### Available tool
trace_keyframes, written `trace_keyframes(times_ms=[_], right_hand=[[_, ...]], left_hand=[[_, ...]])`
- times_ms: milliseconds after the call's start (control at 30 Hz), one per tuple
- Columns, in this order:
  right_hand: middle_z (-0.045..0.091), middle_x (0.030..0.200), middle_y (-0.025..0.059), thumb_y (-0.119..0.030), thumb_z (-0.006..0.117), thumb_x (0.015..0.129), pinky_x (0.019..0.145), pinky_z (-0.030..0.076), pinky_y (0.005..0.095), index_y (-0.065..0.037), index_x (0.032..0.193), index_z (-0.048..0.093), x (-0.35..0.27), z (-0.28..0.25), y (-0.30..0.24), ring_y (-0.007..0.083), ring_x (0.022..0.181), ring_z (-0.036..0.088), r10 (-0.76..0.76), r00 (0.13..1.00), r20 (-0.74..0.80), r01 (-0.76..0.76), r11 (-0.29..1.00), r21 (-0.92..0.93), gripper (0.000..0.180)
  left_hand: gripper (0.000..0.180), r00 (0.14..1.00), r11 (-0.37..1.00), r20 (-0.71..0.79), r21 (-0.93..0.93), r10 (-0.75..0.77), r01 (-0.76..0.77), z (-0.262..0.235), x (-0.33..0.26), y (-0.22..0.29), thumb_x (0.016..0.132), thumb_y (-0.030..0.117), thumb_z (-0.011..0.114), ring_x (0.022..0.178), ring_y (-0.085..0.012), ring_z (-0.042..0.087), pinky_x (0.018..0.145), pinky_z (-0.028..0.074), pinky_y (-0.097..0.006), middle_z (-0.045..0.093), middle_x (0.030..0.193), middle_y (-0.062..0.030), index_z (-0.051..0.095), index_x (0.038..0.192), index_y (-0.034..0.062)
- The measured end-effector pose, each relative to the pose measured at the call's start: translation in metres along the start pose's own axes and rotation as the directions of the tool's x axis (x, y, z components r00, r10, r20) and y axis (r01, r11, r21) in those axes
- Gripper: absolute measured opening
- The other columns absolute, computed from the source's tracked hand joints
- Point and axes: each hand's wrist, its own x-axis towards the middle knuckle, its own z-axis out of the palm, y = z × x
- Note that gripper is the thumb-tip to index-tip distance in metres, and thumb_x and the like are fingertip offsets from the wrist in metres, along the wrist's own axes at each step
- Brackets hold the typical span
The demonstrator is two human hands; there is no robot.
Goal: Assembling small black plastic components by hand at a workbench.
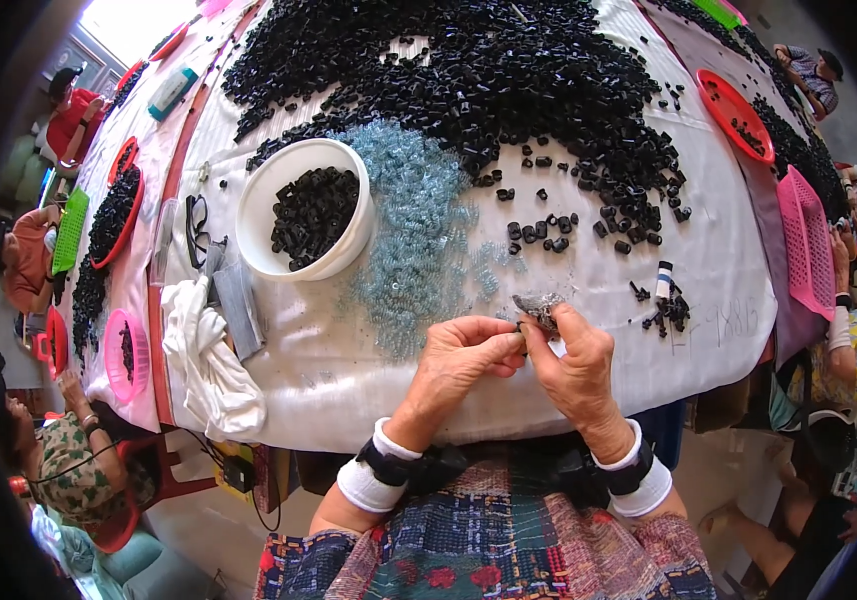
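Note:
My left hand [461, 362] and my right hand [581, 368] meet over the near part of the white-covered table. Thumb and fingers of both are pinched close together around a small black piece [521, 328], mostly hidden by the fingertips. A dull silver-grey object [541, 307] juts from my right hand's fingers; its kind is unclear. Beyond my hands lies a heap of small clear-blue coiled springs [409, 220]. A large mound of short black plastic parts [469, 80] spreads behind it. To the left stands a white bowl [249, 240] with black parts inside.
White cloth gloves [204, 355], a folded grey cloth [239, 310] and eyeglasses [197, 230] lie left. Small black pins [669, 315] surround a white-and-blue cylinder [664, 280] at right. Other people sit along both sides, near red trays [736, 115] and pink baskets [807, 240].

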Motion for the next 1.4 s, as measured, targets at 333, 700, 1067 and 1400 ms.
trace_keyframes(times_ms=[333, 700, 1067, 1400], right_hand=[[0.055, 0.09, 0.0162, -0.004, 0.071, 0.066, 0.061, 0.047, 0.0365, 0.001, 0.09, 0.055, 0.003, -0.009, -0.002, 0.0309, 0.074, 0.056, 0.003, 0.987, 0.163, -0.011, 0.999, 0.045, 0.029], [0.051, 0.083, 0.0147, -0.01, 0.074, 0.062, 0.067, 0.046, 0.0396, -0.001, 0.08, 0.053, -0.004, 0.009, 0.0, 0.0325, 0.078, 0.052, -0.207, 0.976, 0.071, 0.215, 0.967, -0.139, 0.029], [0.052, 0.074, 0.0101, -0.009, 0.073, 0.062, 0.058, 0.047, 0.0355, -0.004, 0.075, 0.053, 0.0, 0.004, -0.002, 0.0282, 0.07, 0.055, -0.256, 0.961, 0.108, 0.277, 0.921, -0.273, 0.025], [0.052, 0.07, 0.01, -0.011, 0.074, 0.062, 0.054, 0.046, 0.0362, -0.004, 0.073, 0.054, -0.002, 0.002, 0.005, 0.0277, 0.064, 0.054, -0.246, 0.961, 0.125, 0.267, 0.944, -0.196, 0.024]], left_hand=[[0.014, 0.995, 0.98, -0.005, -0.177, -0.096, 0.094, -0.002, 0.007, 0.004, 0.083, 0.006, 0.062, 0.069, -0.0144, 0.063, 0.064, 0.054, -0.025, 0.064, 0.079, -0.007, 0.062, 0.095, -0.0016], [0.013, 0.998, 0.954, -0.027, -0.297, -0.048, 0.038, -0.003, 0.008, -0.002, 0.081, 0.007, 0.063, 0.071, -0.0145, 0.063, 0.066, 0.052, -0.025, 0.065, 0.081, -0.0086, 0.063, 0.092, -0.0014], [0.011, 0.998, 0.965, -0.031, -0.259, -0.054, 0.044, -0.002, 0.006, 0.0, 0.082, 0.006, 0.063, 0.075, -0.0144, 0.063, 0.069, 0.051, -0.025, 0.066, 0.083, -0.0091, 0.064, 0.089, -0.0019], [0.014, 0.994, 0.977, 0.013, -0.184, -0.106, 0.107, -0.007, 0.003, 0.002, 0.083, 0.01, 0.064, 0.072, -0.0128, 0.063, 0.063, 0.053, -0.023, 0.066, 0.083, -0.0089, 0.063, 0.091, -0.0022]])
